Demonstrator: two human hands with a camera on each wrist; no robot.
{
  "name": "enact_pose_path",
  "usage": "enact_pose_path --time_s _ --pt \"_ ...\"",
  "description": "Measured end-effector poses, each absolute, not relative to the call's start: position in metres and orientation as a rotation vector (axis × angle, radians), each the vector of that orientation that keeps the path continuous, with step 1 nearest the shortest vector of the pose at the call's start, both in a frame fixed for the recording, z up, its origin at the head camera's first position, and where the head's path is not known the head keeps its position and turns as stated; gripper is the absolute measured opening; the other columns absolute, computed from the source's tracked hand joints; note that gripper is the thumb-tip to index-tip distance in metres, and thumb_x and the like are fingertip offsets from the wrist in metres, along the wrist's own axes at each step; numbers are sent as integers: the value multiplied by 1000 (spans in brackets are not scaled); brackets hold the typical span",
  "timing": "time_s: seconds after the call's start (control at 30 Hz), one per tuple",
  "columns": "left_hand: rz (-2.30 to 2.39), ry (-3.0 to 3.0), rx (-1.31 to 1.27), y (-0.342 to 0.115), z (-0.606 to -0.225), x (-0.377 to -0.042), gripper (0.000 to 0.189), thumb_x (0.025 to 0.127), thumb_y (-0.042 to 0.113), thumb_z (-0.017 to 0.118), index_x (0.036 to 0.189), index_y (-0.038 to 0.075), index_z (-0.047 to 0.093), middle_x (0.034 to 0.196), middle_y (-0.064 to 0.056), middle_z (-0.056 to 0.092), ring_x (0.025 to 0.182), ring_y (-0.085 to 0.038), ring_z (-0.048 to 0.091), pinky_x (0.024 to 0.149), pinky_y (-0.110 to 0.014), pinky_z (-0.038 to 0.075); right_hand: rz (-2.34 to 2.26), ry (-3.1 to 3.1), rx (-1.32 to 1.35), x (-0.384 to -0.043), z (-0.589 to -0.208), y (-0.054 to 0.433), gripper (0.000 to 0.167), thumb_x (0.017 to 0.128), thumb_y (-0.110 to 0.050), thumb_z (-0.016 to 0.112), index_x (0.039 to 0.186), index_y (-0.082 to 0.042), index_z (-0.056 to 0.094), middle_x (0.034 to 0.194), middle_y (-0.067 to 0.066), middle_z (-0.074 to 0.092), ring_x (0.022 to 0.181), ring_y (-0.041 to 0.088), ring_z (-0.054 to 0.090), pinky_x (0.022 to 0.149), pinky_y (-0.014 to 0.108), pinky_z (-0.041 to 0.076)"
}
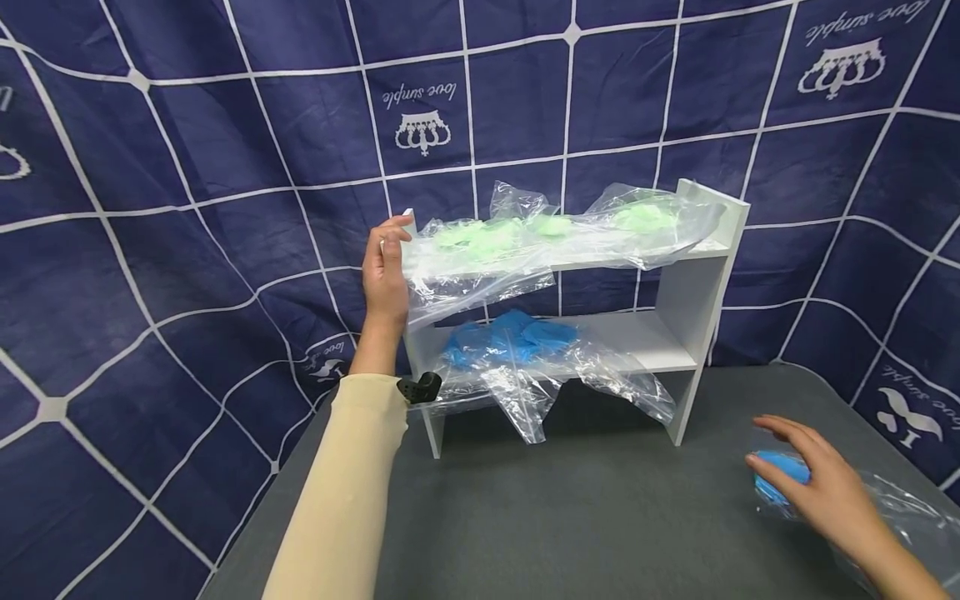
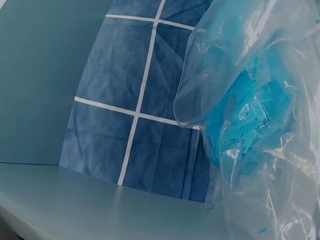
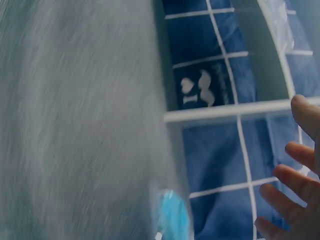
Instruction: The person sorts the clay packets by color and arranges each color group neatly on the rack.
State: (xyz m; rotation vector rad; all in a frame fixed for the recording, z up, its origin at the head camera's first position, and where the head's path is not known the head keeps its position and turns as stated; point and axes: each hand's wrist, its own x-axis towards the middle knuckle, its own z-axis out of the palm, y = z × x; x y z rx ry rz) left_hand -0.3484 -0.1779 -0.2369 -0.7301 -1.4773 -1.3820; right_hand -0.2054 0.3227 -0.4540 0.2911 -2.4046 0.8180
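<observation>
A white two-tier shelf (image 1: 678, 317) stands on the dark table. My left hand (image 1: 386, 271) holds its upper left side panel, fingers bent over the edge. On the top tier lie clear plastic bags with pale green contents (image 1: 491, 237). Crumpled blue contents (image 1: 510, 333) in clear bags fill the lower tier, and the bag ends hang over its front. My right hand (image 1: 825, 483) is over the table at the right, its fingers spread and relaxed. Beside it in the head view lies a blue bundle (image 1: 780, 475) in clear plastic; the right wrist view shows this bundle (image 3: 172, 217) apart from the fingers.
Behind the shelf hangs a navy cloth (image 1: 315, 125) with white grid lines, which also runs along both sides. The dark grey table (image 1: 555, 517) spreads in front of the shelf. More clear plastic (image 1: 911, 512) lies by my right wrist.
</observation>
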Motion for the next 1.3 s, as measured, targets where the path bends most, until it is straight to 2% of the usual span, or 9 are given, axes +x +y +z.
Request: enact_pose_path --time_s 0.07,0.13,0.23,0.4,0.5,0.77,0.97,1.1,1.3 --pt "-1385 -1490 -734 -176 -235 -340 27 106 4 34 96 -18 47 124 -41 53 133 -47 46 116 -32 33 804 -2434 287 -206 -458 329 62 86 -22 78 142 -15 54 146 6 51 141 -10 28 112 36 33" --pt "-1387 -1497 -739 -173 -232 -333 28 106 5 34 96 -18 46 123 -43 52 133 -50 45 115 -31 33 752 -2479 270 -207 -464 335 68 86 -25 78 146 -12 49 149 22 46 150 20 31 112 59 26" --pt "-1381 -1495 -748 -171 -230 -326 32 107 9 35 95 -18 46 122 -44 51 132 -53 44 115 -31 33 642 -2551 220 -210 -474 345 81 82 -34 80 150 -13 42 149 32 40 127 62 38 100 79 17" --pt "-1372 -1476 -742 -171 -229 -327 55 107 36 41 95 -18 46 122 -44 52 131 -53 44 114 -32 34 518 -2647 142 -217 -491 360 96 77 -47 81 154 -14 34 150 39 31 115 74 36 90 84 19" --pt "-1375 -1478 -735 -170 -229 -327 58 106 39 41 95 -18 47 122 -43 53 130 -52 45 114 -31 34 550 -2716 127 -219 -499 367 97 81 -48 78 155 -8 29 147 46 25 116 80 30 87 85 22" --pt "-1380 -1487 -738 -174 -233 -335 28 106 5 35 95 -19 46 122 -42 54 130 -50 46 114 -31 34 632 -2750 151 -223 -513 375 95 86 -41 74 154 2 23 140 52 28 117 76 31 87 81 26" --pt "-1368 -1470 -743 -182 -241 -356 48 108 31 38 96 -14 49 123 -36 57 131 -44 48 115 -33 33 649 -2717 210 -223 -519 379 93 86 -32 74 153 7 21 131 52 39 115 69 39 89 71 31" --pt "-1355 -1464 -746 -184 -243 -360 66 101 54 41 96 -11 50 123 -32 59 132 -38 50 116 -33 33 615 -2660 243 -224 -523 380 90 79 -30 81 146 7 34 127 49 47 112 64 45 88 65 32" --pt "-1361 -1468 -741 -185 -243 -360 61 103 49 42 97 -11 50 123 -31 59 133 -37 50 116 -33 33 629 -2591 231 -222 -523 378 81 71 -28 86 135 5 50 122 45 54 105 59 51 85 60 31"
